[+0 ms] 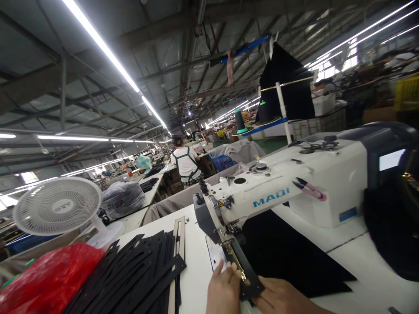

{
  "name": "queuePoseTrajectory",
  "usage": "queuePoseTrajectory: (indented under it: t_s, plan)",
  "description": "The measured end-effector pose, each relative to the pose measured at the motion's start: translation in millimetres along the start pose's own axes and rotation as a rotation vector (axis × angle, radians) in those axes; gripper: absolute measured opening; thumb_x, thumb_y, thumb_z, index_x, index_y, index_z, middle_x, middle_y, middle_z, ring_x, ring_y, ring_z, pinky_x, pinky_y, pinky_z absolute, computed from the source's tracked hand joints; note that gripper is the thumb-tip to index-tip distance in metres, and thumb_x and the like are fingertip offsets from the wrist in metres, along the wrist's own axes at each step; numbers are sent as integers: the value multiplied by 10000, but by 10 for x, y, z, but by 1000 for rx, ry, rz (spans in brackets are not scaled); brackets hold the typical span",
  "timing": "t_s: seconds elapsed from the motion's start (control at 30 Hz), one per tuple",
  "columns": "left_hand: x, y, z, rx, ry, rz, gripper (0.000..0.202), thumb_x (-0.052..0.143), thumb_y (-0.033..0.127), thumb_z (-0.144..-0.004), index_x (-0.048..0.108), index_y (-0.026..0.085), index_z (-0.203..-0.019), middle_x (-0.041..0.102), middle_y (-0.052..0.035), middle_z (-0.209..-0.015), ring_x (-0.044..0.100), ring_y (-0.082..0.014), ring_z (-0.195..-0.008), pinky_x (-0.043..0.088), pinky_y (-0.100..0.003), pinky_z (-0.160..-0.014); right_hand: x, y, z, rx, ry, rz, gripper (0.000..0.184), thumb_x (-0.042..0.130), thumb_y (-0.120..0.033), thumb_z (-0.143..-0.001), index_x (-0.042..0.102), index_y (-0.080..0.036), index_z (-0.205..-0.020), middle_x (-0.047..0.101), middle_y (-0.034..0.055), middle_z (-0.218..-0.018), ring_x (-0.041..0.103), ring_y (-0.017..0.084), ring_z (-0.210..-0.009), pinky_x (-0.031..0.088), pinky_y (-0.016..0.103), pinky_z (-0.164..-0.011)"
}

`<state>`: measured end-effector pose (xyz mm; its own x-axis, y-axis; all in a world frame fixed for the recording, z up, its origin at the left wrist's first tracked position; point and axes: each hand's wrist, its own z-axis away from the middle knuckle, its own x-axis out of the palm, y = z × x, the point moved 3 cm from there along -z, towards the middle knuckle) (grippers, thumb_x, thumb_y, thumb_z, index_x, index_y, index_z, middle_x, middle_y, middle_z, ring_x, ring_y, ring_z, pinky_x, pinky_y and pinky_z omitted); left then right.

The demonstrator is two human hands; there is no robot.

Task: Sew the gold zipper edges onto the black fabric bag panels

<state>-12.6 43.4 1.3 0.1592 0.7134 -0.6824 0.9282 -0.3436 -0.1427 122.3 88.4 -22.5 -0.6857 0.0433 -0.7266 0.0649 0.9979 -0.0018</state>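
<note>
A white MAQI sewing machine (271, 192) stands in front of me. Under its presser foot lies a black strip (250, 274) with a shiny gold line, like zipper teeth, along it. My left hand (225, 285) presses its bunched fingers on the strip's left side, close to the gold line. At the strip's near right corner, my right hand (278, 295) has its fingers closed on the edge, the fingertips partly hidden beneath it. A large black fabric piece (288, 253) spreads under the machine arm. Pink-handled thread snips (310, 189) rest against the machine body.
Many black strips (140, 266) are piled on the left of the table beside a pale slotted template (179, 231). A red plastic bag (52, 274) and a white fan (60, 207) stand farther left. Thread cones (240, 121) sit behind the machine. Another person (186, 161) works ahead.
</note>
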Motion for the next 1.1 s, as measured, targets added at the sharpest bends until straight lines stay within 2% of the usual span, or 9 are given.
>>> queuePoseTrajectory:
  t_s: [0.07,0.23,0.37,0.5,0.6,0.7,0.9,1.03,1.1]
  plan:
    - [60,-30,15,-32,7,-8,317,368,-18,-742,597,177,-844,688,-43,-774,673,-180,-684,555,-355,-790,16,43,-36,-3,-4,1,278,359,-72,-895,614,-152,-816,651,72,-766,590,163,-740,467,255,-701]
    - [290,-126,117,-234,-44,-101,248,457,-1,-644,591,194,-718,612,-46,-681,590,-196,-578,508,-278,-502,158,176,-89,-16,-33,-12,256,369,-80,-886,604,-150,-815,647,82,-805,585,174,-762,464,272,-688]
    - [380,-179,140,-278,-149,-158,267,469,-23,-628,595,191,-726,609,-53,-726,577,-201,-605,481,-283,-529,209,245,-126,26,-47,-51,224,384,-79,-869,589,-154,-816,641,78,-823,580,181,-786,457,283,-707]
    - [298,-177,111,-387,-214,-69,283,435,-29,-654,590,188,-747,616,-62,-787,586,-207,-679,474,-297,-600,41,220,-221,89,-79,-131,210,399,-67,-860,585,-164,-850,640,56,-857,580,172,-801,443,277,-726]
    - [133,-119,84,-498,-205,82,270,424,10,-708,568,183,-857,602,-62,-849,584,-198,-732,470,-301,-646,-109,244,-352,317,-175,-108,108,523,-136,-813,594,-165,-890,632,64,-893,574,219,-837,434,341,-754]
    - [-76,-59,63,-570,-127,62,98,458,129,-791,533,176,-833,574,-62,-830,577,-202,-749,461,-311,-659,-185,302,-513,517,-272,-100,164,636,-193,-703,602,-144,-856,625,94,-900,570,266,-855,432,362,-727]
    - [-230,-19,100,-482,-102,4,290,416,227,-882,524,207,-614,573,-21,-618,589,-182,-622,476,-287,-569,-165,400,-692,470,-283,-179,121,510,-75,-707,603,-147,-677,654,70,-760,605,191,-716,407,256,-640]
    - [-79,25,156,-297,-2,47,268,393,162,-840,618,177,-984,678,-93,-898,645,-212,-802,540,-319,-666,-92,490,-630,528,-197,-201,191,447,-70,-743,614,-137,-681,656,80,-774,606,179,-700,390,241,-607]
    - [-8,79,140,-196,34,37,305,417,138,-794,615,177,-1022,686,-97,-929,652,-223,-807,550,-339,-681,-51,525,-600,563,-167,-232,191,453,-56,-705,602,-144,-626,652,59,-726,599,163,-666,376,226,-581]
